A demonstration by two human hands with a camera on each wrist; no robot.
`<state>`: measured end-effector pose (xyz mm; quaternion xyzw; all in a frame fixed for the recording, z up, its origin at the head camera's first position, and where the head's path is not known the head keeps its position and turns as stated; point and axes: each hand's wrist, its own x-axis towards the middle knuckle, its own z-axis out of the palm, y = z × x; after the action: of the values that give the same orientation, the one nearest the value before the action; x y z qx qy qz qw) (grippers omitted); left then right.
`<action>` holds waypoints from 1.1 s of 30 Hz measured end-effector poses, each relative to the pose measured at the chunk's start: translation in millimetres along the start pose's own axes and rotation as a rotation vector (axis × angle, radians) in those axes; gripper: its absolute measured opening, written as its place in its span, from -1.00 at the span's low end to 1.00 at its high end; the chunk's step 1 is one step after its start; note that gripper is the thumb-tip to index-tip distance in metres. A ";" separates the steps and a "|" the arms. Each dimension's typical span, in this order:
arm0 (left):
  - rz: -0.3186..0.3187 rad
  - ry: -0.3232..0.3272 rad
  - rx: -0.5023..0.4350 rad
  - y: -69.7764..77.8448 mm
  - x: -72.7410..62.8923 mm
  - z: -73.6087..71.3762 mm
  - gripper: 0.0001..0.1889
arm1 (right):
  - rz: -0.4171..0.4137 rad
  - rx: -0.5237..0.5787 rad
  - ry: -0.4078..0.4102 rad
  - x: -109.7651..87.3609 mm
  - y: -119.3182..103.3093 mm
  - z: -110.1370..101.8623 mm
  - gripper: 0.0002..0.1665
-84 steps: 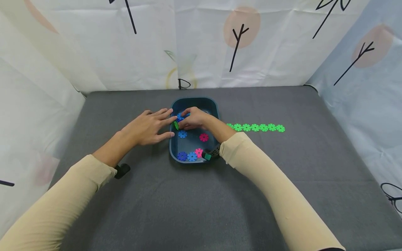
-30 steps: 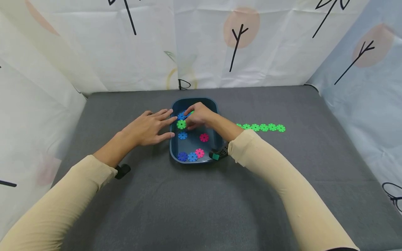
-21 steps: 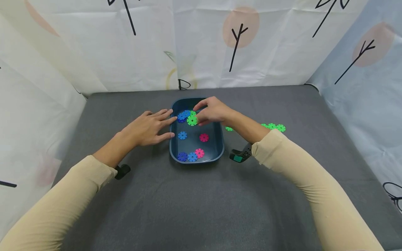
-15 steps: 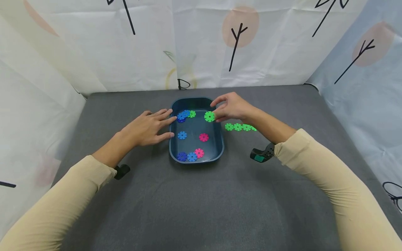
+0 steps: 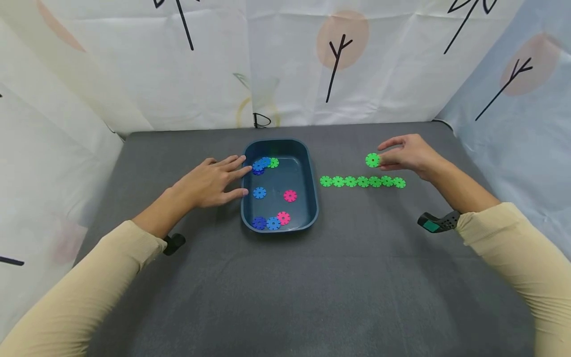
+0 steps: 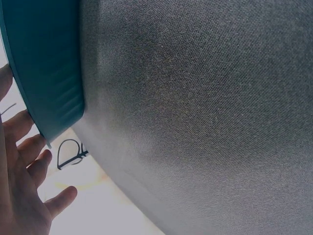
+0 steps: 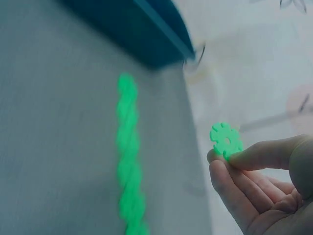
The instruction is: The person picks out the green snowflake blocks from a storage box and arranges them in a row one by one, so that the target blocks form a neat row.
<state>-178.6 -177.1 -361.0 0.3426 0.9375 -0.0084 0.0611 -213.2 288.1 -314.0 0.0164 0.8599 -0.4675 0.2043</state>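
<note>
My right hand (image 5: 410, 154) pinches a green notched plastic disc (image 5: 372, 160) between thumb and fingers, held above the table. The same green disc (image 7: 226, 140) shows near the fingertips in the right wrist view. Just below the hand, a row of several green discs (image 5: 363, 182) lies on the cloth. My left hand (image 5: 211, 181), fingers spread and straight, touches the left rim of the blue tray (image 5: 312, 198). In the left wrist view its fingers lie against the tray wall (image 6: 49, 63).
Inside the tray are several blue discs (image 5: 259, 193), two pink discs (image 5: 290, 196) and one green disc (image 5: 274, 162) near the back. Grey cloth (image 5: 285, 287) covers the table. A printed white curtain (image 5: 285, 64) stands behind it.
The right hand has picked a green disc out of the tray and carried it right, over the row. With the arm moved away, the whole row shows. My left hand stays put.
</note>
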 end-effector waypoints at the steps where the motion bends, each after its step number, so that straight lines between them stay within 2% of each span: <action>1: -0.002 -0.003 -0.001 0.1 -0.1 -0.8 -0.26 | 0.020 -0.008 0.017 0.6 7.2 -4.4 -0.42; 9: 0.014 0.006 -0.004 0.0 -0.3 -0.9 -0.26 | 0.122 0.014 0.087 -0.7 60.5 -26.3 -0.42; 18: 0.009 -0.001 -0.006 -0.9 -3.5 -1.5 -0.26 | 0.147 0.024 0.138 -2.8 93.7 -39.8 -0.47; 24: 0.004 -0.003 -0.020 -0.8 -3.8 -2.3 -0.26 | 0.152 0.032 0.159 -0.1 106.6 -47.6 -0.58; 33: -0.010 -0.008 -0.031 -0.8 -3.8 -2.2 -0.26 | 0.176 -0.029 0.132 -1.5 99.1 -47.7 -0.53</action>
<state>-176.4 -180.0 -358.3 0.3369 0.9389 0.0045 0.0698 -206.1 382.7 -369.6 0.1196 0.8735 -0.4329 0.1877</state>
